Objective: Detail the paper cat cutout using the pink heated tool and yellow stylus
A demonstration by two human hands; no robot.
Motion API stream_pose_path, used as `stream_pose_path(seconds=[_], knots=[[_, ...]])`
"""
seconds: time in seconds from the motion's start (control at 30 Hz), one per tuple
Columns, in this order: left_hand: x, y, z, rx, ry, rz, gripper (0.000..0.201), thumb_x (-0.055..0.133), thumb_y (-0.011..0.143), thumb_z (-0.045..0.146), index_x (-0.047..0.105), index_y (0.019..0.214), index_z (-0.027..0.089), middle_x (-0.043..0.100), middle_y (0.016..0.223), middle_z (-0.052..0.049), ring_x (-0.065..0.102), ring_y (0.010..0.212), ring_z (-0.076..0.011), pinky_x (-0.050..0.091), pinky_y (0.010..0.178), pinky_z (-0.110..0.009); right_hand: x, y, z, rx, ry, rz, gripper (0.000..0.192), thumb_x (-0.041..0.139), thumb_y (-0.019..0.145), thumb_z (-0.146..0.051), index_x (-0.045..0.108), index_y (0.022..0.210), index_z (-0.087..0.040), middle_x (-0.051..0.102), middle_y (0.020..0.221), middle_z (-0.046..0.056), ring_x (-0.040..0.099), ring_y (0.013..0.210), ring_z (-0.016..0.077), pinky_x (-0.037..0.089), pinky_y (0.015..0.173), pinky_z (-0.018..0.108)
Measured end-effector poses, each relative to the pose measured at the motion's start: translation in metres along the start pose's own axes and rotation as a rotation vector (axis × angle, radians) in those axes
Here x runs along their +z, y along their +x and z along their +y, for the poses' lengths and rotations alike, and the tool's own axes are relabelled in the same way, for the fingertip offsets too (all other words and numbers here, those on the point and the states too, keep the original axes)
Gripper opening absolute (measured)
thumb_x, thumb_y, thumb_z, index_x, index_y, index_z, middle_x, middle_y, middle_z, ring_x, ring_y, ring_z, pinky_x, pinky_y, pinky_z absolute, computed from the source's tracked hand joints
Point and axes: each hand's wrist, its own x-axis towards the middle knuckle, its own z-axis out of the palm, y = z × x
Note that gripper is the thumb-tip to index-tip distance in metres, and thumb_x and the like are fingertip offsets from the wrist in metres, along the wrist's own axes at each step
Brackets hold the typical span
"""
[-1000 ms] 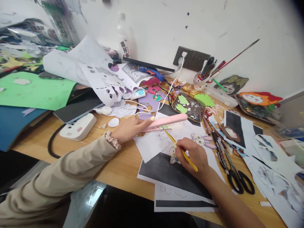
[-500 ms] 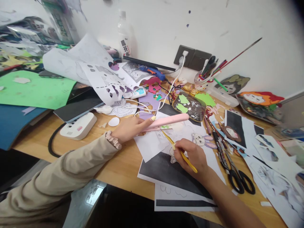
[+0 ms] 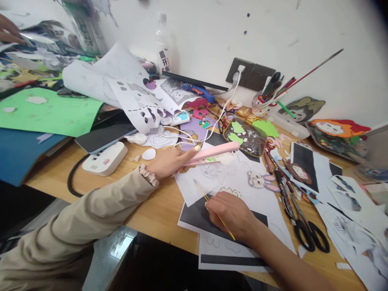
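Note:
My left hand (image 3: pixel 169 161) grips a pink hair straightener (image 3: pixel 216 151) near its left end, thumb along the upper arm. The straightener's two arms are slightly apart, with a small green patch showing between them. In my right hand (image 3: pixel 232 214) is a pair of yellow tweezers (image 3: pixel 202 192), slanting up and left, tips over white paper below the straightener. Under that hand lies a black-and-white sheet (image 3: pixel 194 214). A cut-out rabbit (image 3: pixel 257 179) with purple ears rests to the right, and a curly-outlined drawing (image 3: pixel 230 190) shows just above my right hand.
Scissors (image 3: pixel 306 230) and a black marker (image 3: pixel 283 194) lie at the right. Behind are a dark tray (image 3: pixel 257 143) with green scraps, a glue gun (image 3: pixel 198 91) and a white cable (image 3: pixel 224 107). A white box (image 3: pixel 104 159) stands left. Another person's hand (image 3: pixel 9 30) appears upper left.
My right hand and the tweezers have moved down and left, away from the straightener. The straightener's arms look slightly closer together. Another person's hand has come into view at the upper left.

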Motion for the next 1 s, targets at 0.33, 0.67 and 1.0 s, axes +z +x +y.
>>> stream_pose_path(seconds=[0.33, 0.67, 1.0], knots=[[0.001, 0.001, -0.004, 0.054, -0.076, -0.123, 0.068, 0.013, 0.073, 0.061, 0.053, 0.042, 0.016, 0.054, 0.039, -0.003, 0.053, 0.042, -0.0114, 0.040, 0.057, -0.023, -0.002, 0.003, -0.004, -0.013, -0.050, -0.083, 0.011, 0.037, 0.075, -0.006, 0.038, 0.080, -0.016, 0.037, 0.055, -0.003, 0.027, 0.053, 0.0096, 0.024, 0.049, 0.023], [0.001, -0.001, -0.003, 0.051, -0.059, -0.141, 0.065, 0.015, 0.074, 0.060, 0.056, 0.047, 0.018, 0.059, 0.045, -0.002, 0.055, 0.046, -0.0122, 0.040, 0.061, -0.024, -0.005, 0.007, -0.005, -0.004, -0.013, -0.102, 0.012, 0.033, 0.078, -0.006, 0.040, 0.078, -0.015, 0.037, 0.055, -0.002, 0.029, 0.053, 0.0095, 0.024, 0.048, 0.022], [0.001, 0.001, -0.005, 0.058, -0.107, -0.166, 0.066, 0.016, 0.073, 0.061, 0.057, 0.048, 0.016, 0.060, 0.048, -0.003, 0.056, 0.046, -0.0118, 0.041, 0.062, -0.023, -0.015, 0.008, -0.007, -0.059, -0.143, -0.119, 0.011, 0.034, 0.078, -0.009, 0.043, 0.077, -0.015, 0.038, 0.055, -0.002, 0.031, 0.051, 0.0099, 0.025, 0.047, 0.024]])
